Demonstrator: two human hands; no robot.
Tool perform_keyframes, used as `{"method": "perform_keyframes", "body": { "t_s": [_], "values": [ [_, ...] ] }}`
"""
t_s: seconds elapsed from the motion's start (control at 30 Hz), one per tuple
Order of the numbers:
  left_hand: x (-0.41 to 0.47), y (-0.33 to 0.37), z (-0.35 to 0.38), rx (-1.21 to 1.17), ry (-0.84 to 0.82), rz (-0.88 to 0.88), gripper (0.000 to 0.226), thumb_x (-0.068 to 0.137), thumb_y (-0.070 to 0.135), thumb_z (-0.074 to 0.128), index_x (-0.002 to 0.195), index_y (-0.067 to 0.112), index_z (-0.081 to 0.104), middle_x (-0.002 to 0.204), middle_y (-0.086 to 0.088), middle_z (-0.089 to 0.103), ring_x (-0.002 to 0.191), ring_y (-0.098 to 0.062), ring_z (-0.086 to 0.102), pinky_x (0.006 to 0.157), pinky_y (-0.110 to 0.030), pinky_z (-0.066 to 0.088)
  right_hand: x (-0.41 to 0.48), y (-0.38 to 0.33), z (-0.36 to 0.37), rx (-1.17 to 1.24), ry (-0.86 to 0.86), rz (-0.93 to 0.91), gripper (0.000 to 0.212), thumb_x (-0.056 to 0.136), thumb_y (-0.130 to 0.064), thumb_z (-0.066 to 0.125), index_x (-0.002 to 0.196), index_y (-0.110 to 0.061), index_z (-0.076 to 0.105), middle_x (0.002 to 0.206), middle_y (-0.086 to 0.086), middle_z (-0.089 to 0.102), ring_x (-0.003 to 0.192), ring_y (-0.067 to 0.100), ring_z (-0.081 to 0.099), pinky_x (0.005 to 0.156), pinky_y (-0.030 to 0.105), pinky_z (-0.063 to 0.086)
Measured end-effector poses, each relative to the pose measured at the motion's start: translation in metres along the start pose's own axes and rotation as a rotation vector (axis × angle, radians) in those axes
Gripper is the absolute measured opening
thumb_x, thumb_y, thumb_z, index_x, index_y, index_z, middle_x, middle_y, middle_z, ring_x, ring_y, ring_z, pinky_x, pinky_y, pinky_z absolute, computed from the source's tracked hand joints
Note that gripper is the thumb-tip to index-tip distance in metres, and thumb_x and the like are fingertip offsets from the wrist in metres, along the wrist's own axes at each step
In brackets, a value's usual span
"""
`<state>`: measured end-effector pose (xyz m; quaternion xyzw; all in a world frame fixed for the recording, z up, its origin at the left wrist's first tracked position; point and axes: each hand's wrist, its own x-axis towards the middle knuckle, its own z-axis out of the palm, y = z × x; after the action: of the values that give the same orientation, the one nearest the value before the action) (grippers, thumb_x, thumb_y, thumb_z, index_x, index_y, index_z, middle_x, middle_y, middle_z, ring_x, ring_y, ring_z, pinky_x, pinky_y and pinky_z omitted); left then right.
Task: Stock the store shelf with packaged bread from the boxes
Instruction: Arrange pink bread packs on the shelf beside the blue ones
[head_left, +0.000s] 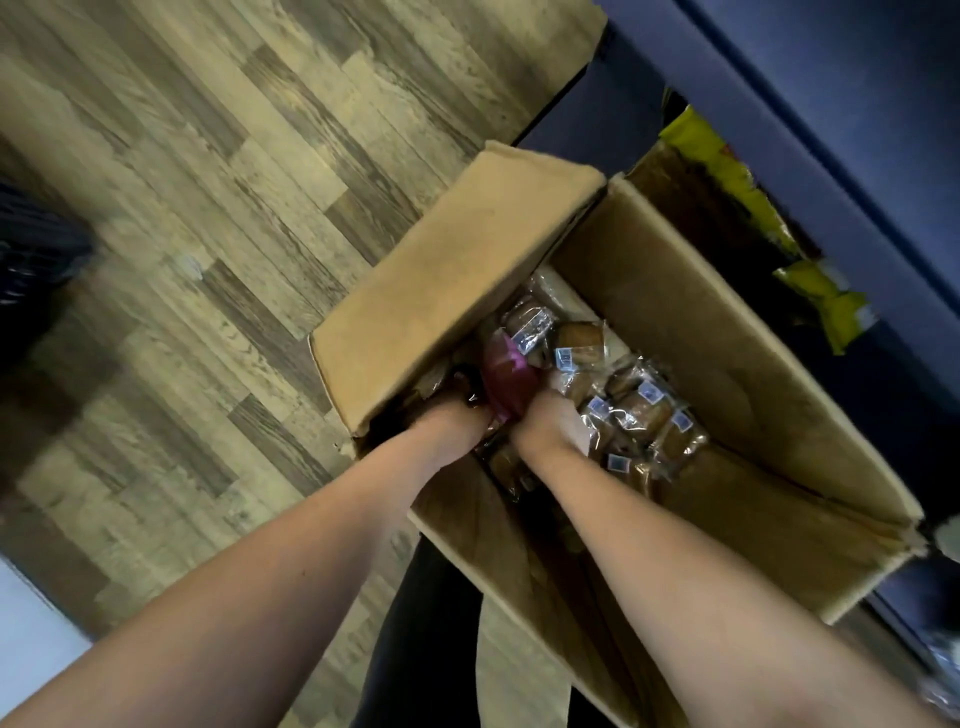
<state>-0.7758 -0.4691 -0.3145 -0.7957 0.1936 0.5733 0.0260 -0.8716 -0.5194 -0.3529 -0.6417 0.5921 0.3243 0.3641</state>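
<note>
1. Packaged bread (639, 410), brown pieces in clear plastic wrap with small barcode labels, lies loose in the bottom of an open brown cardboard box (701, 332), mostly just to the right of the fingers and beyond them.
2. Both the left hand (452, 422) and the right hand (548, 423) reach down into the box side by side. A magenta plastic packet (506, 382) touches both and rises between them.
3. Fingers of both hands are buried among the packets, so I cannot tell whether they are spread, curled or clamped on the magenta packet.
4. Well beyond the fingers, past the far wall of the box, stands the dark blue store shelf (857, 182). Yellow packets (727, 171) lie on it, but no bread like that in the box shows on the part in view.
5. By my judgement the stocking is at a pick-up step. Many packs remain in the box, none is lifted clear of it, and the carrying to the shelf is left to do.
6. To the left of the fingers stretches the wood-pattern plank floor (208, 208) on which the box stands.
</note>
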Motion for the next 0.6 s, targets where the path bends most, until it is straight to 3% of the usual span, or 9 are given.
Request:
{"method": "perform_keyframes", "body": {
  "t_s": [0.13,0.23,0.33,0.4,0.47,0.5,0.53,0.6],
  "values": [
    [-0.040,0.006,-0.007,-0.107,0.028,0.075,0.051,0.095,0.029,0.052,0.138,0.005,0.042,0.134,-0.013,0.054,0.123,-0.031,0.049,0.097,-0.030,0.037,-0.048,0.017,-0.026,0.027,0.154,-0.061,0.057,0.085,-0.031,0.063,0.128,-0.017,0.028,0.105,0.010,0.064,0.096,0.032,0.063,0.073,0.036,0.048],
    [-0.077,0.019,-0.018,-0.227,0.041,0.072,0.057,0.087,0.031,0.060,0.136,0.006,0.043,0.130,-0.012,0.057,0.118,-0.028,0.054,0.100,-0.033,0.043,-0.085,0.025,-0.059,0.047,0.187,-0.108,0.059,0.086,-0.033,0.063,0.132,-0.016,0.031,0.117,0.011,0.060,0.104,0.031,0.060,0.080,0.036,0.048],
    [-0.120,0.042,-0.036,-0.369,0.064,0.129,0.052,0.091,0.040,0.057,0.132,0.010,0.044,0.126,-0.008,0.058,0.114,-0.026,0.056,0.096,-0.034,0.047,-0.120,0.026,-0.094,0.033,0.249,-0.283,0.062,0.086,-0.033,0.063,0.137,-0.017,0.030,0.131,0.009,0.049,0.112,0.029,0.057,0.090,0.037,0.045],
    [-0.153,0.058,-0.051,-0.486,0.080,0.189,0.043,0.095,0.045,0.050,0.124,0.013,0.048,0.106,-0.008,0.063,0.093,-0.022,0.063,0.078,-0.031,0.052,-0.141,0.021,-0.120,0.021,0.297,-0.400,0.061,0.086,-0.032,0.062,0.137,-0.020,0.031,0.134,0.006,0.048,0.114,0.029,0.056,0.096,0.039,0.043],
    [-0.191,0.074,-0.067,-0.646,0.091,0.271,0.033,0.096,0.047,0.045,0.100,0.014,0.052,0.071,-0.007,0.051,0.053,-0.013,0.051,0.047,-0.022,0.042,-0.166,0.016,-0.146,0.053,0.357,-0.477,0.060,0.086,-0.029,0.062,0.137,-0.021,0.032,0.133,0.004,0.047,0.112,0.031,0.056,0.096,0.040,0.042],
    [-0.211,0.080,-0.074,-0.745,0.094,0.291,0.033,0.096,0.047,0.045,0.091,0.016,0.052,0.067,-0.006,0.047,0.049,-0.012,0.046,0.046,-0.020,0.037,-0.181,0.014,-0.159,0.076,0.398,-0.511,0.059,0.086,-0.028,0.062,0.137,-0.021,0.032,0.132,0.003,0.047,0.112,0.030,0.056,0.095,0.041,0.042],
    [-0.230,0.086,-0.081,-0.831,0.125,0.303,0.032,0.096,0.047,0.045,0.091,0.017,0.053,0.072,-0.005,0.051,0.054,-0.012,0.049,0.051,-0.022,0.040,-0.197,0.012,-0.172,0.085,0.444,-0.556,0.059,0.086,-0.027,0.062,0.137,-0.020,0.033,0.131,0.003,0.046,0.114,0.029,0.054,0.094,0.041,0.042],
    [-0.268,0.094,-0.094,-0.891,0.199,0.353,0.038,0.092,0.052,0.051,0.108,0.017,0.056,0.097,-0.001,0.062,0.078,-0.015,0.060,0.060,-0.025,0.050,-0.228,0.007,-0.197,0.045,0.540,-0.662,0.061,0.086,-0.024,0.061,0.139,-0.018,0.033,0.133,0.003,0.045,0.122,0.026,0.047,0.095,0.040,0.040]
  ]
}}
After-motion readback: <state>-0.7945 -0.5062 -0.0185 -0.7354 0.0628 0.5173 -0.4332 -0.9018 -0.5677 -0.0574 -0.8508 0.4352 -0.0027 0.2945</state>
